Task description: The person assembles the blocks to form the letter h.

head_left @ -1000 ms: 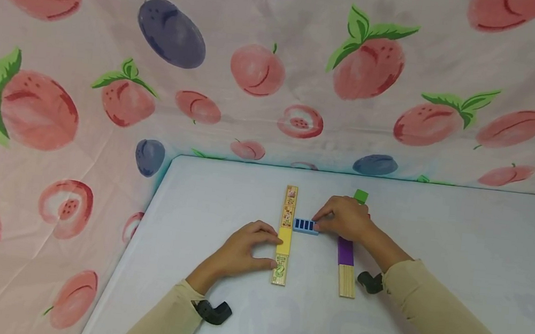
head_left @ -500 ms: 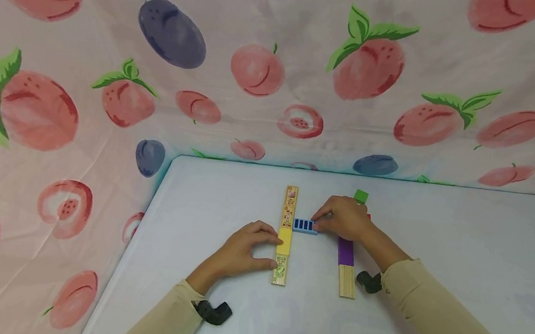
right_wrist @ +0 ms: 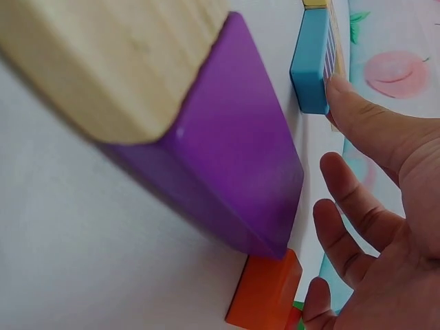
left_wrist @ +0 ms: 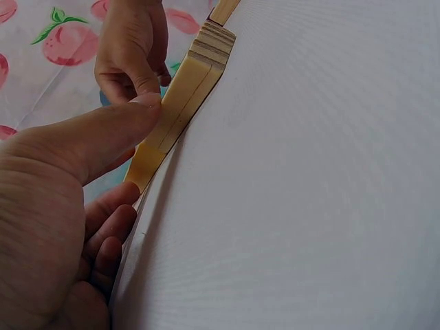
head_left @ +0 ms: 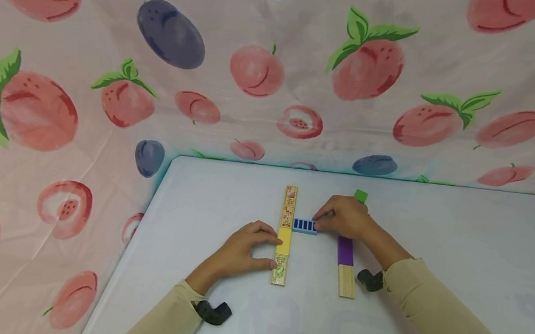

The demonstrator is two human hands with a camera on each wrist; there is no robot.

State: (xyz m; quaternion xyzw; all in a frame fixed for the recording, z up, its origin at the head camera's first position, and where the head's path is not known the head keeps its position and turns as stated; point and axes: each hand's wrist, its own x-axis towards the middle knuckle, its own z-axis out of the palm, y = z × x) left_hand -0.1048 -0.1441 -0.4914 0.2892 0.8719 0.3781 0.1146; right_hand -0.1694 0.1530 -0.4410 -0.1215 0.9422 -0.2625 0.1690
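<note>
Head view: right hand (head_left: 347, 217), thumb and forefinger nearly together, pinches blue slotted block (head_left: 304, 225) at three o'clock of printed wooden block (head_left: 287, 217); hides stretch between green block (head_left: 361, 196) and smooth purple block (head_left: 346, 251). Left hand (head_left: 245, 248), loosely spread, touches yellow block (head_left: 284, 241). Right wrist view: orange block (right_wrist: 265, 292), six o'clock.

Blue block (right_wrist: 311, 62): smooth. Purple block (right_wrist: 240, 144): smooth, soft sheen. Uncoloured block (right_wrist: 117, 62): bare grained wood. Backdrop (head_left: 304, 36): matt printed cloth.
</note>
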